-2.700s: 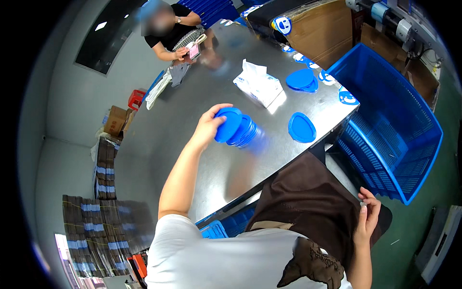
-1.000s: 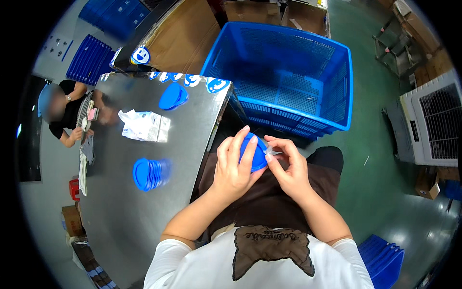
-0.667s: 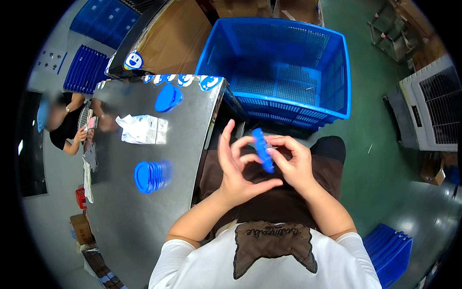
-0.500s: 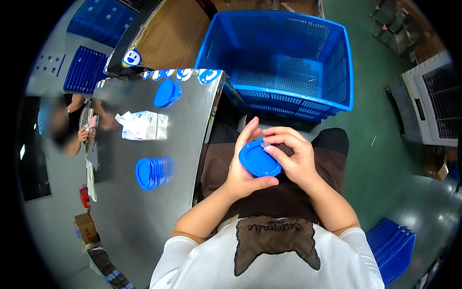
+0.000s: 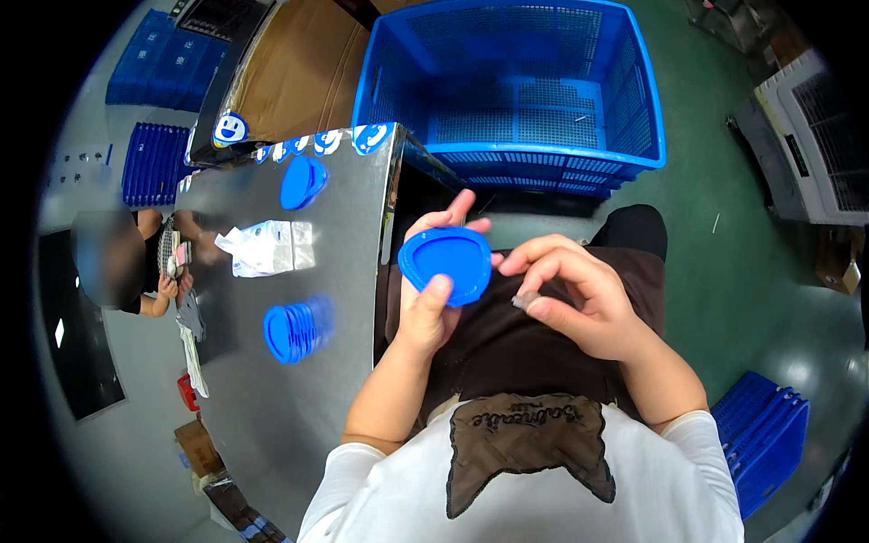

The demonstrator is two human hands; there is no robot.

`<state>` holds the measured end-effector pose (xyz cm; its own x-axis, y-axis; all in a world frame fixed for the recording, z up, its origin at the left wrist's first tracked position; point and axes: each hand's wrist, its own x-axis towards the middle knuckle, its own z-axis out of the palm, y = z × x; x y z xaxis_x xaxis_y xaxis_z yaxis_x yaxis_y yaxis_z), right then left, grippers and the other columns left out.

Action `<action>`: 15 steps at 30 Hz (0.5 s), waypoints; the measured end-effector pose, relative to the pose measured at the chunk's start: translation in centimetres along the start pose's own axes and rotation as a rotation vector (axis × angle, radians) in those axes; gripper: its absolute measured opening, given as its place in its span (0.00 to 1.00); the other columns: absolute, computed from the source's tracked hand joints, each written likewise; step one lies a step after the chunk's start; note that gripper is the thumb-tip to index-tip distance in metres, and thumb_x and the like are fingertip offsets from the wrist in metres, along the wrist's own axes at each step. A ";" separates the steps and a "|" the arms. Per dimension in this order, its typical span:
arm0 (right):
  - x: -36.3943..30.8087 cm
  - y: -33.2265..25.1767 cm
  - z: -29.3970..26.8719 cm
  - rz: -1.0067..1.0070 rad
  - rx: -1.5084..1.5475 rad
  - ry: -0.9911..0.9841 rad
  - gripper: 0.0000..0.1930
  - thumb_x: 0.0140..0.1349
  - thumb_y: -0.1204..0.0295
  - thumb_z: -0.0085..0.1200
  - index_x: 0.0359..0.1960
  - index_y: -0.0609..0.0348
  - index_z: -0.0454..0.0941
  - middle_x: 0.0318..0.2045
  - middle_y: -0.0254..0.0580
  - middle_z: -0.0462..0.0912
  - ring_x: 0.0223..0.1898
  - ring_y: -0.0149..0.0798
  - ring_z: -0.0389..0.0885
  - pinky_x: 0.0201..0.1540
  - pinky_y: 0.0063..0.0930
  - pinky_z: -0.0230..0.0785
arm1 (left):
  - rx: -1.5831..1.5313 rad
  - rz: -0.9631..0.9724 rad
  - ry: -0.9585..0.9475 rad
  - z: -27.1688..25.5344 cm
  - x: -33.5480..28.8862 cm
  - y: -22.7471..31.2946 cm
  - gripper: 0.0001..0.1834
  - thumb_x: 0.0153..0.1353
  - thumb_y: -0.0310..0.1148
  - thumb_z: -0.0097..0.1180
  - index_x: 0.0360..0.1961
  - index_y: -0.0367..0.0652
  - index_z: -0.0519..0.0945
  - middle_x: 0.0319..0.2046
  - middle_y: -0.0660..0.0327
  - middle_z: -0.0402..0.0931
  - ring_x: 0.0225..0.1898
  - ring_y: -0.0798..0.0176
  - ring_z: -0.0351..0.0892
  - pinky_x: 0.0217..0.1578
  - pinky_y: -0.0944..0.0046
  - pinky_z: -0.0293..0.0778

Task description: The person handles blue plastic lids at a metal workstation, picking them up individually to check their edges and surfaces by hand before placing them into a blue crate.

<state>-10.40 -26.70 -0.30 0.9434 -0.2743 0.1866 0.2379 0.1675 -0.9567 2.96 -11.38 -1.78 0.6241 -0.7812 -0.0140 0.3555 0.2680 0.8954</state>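
Note:
A flat blue plastic lid (image 5: 445, 264) with rounded corners and a raised rim lies tilted in my left hand (image 5: 422, 319). My left thumb presses on its lower edge and the fingers reach behind it. Just right of the lid, my right hand (image 5: 587, 306) pinches a small greyish piece (image 5: 525, 300) between thumb and fingertips; its exact kind is too small to make out. To the left on the grey table stand a row of similar blue lids (image 5: 290, 333) on edge and a smaller group of blue lids (image 5: 301, 184).
An open packet of white tissues (image 5: 262, 248) sits between the lid groups on the table (image 5: 348, 271). Beyond my knees stands a large blue crate (image 5: 507, 163). Another person (image 5: 154, 262) works across the table. Stacked blue crates (image 5: 765, 443) and an air cooler (image 5: 797, 149) stand right.
My left hand has moved left with the lid and turned it more toward view. My right hand has come away from the lid's edge, pinching the small greyish piece.

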 end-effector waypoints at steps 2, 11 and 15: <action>-0.2 0.5 0.1 0.095 0.215 0.079 0.07 0.61 0.80 0.54 0.40 0.62 0.74 0.42 0.44 0.77 0.51 0.37 0.76 0.56 0.33 0.68 | -0.027 -0.027 -0.044 0.9 -0.1 0.0 0.51 0.53 0.71 0.54 0.68 0.49 0.55 0.69 0.39 0.50 0.62 0.44 0.68 0.55 0.48 0.74; 1.5 0.9 -0.1 -0.285 -0.703 0.303 0.09 0.49 0.78 0.64 0.33 0.59 0.83 0.32 0.38 0.79 0.36 0.41 0.74 0.38 0.31 0.70 | -0.119 -0.145 -0.117 2.7 -0.4 -0.6 0.56 0.53 0.79 0.34 0.73 0.49 0.45 0.70 0.41 0.47 0.65 0.46 0.64 0.60 0.49 0.68; 1.9 0.9 0.7 -0.421 -0.864 0.311 0.11 0.48 0.78 0.63 0.35 0.61 0.82 0.32 0.40 0.78 0.36 0.44 0.74 0.37 0.33 0.70 | -0.055 -0.183 -0.065 3.2 -0.8 -0.6 0.54 0.58 0.75 0.35 0.72 0.43 0.46 0.68 0.45 0.55 0.60 0.52 0.69 0.58 0.55 0.68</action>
<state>-8.23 -26.41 -0.68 0.6896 -0.4083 0.5981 0.1725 -0.7095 -0.6833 0.07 -12.73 -0.86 0.4997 -0.8541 -0.1442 0.4980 0.1470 0.8546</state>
